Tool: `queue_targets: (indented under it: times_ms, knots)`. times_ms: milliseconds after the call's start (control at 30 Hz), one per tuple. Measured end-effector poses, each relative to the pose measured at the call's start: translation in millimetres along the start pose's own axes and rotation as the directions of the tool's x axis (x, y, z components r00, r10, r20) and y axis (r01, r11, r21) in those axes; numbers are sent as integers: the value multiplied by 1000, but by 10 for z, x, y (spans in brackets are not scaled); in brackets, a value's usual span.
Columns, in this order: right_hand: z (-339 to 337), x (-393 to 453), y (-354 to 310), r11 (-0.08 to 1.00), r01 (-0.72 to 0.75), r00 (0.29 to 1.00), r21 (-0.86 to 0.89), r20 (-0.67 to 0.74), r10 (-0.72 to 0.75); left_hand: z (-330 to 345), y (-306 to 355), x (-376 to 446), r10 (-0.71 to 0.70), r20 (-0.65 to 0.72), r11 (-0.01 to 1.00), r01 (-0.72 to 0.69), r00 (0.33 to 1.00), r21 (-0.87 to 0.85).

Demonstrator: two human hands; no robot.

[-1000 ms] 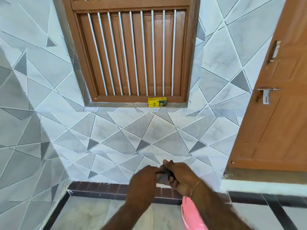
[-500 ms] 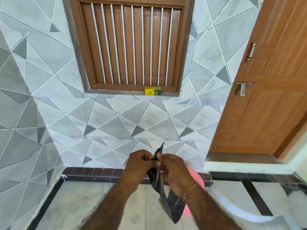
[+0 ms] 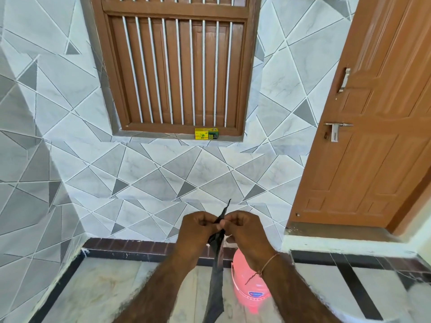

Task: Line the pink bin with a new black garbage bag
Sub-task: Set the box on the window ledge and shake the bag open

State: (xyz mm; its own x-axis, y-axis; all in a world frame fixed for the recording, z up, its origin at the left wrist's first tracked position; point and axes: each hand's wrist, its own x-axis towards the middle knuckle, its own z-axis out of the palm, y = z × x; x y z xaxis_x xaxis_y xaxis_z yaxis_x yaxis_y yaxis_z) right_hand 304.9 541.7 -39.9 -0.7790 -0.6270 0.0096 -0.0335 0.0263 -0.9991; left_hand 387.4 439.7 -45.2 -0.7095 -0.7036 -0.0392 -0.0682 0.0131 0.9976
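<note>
A black garbage bag (image 3: 215, 283) hangs as a narrow folded strip between my hands, its top corner sticking up above my fingers. My left hand (image 3: 194, 231) and my right hand (image 3: 245, 231) both pinch the bag's upper edge, knuckles nearly touching, in front of the tiled wall. The pink bin (image 3: 248, 285) stands on the floor below my right forearm, which hides part of it; a blue label shows on its side. The bin's opening is hidden from view.
A tiled wall with a barred brown window (image 3: 177, 73) is straight ahead; a small yellow box (image 3: 207, 133) sits on its sill. A brown door (image 3: 373, 136) with a metal handle stands at the right above a raised step. Marble floor lies below.
The bag has gone from a bunched wad in my hands to a long hanging strip. The view has tilted down, and the pink bin shows more fully under my right arm.
</note>
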Motion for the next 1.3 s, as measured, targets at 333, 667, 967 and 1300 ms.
queue_targets:
  times_ms: [333, 667, 967, 1300]
  knots:
    - [-639, 434, 298, 988, -123, 985, -95, -137, 109, 326, -39, 255, -241, -318, 902, 90, 917, -422]
    - [-791, 686, 372, 890, 199, 958, -412, 272, -88, 649, 188, 377, 139, -202, 964, -86, 969, 251]
    - [-881, 1248, 519, 727, 214, 969, -652, 236, -73, 62, 129, 1193, 169, -19, 695, -105, 985, 711]
    - [-298, 1886, 412, 910, -86, 975, -407, -223, -7, 580, 32, 1456, 203, -42, 826, -149, 978, 543]
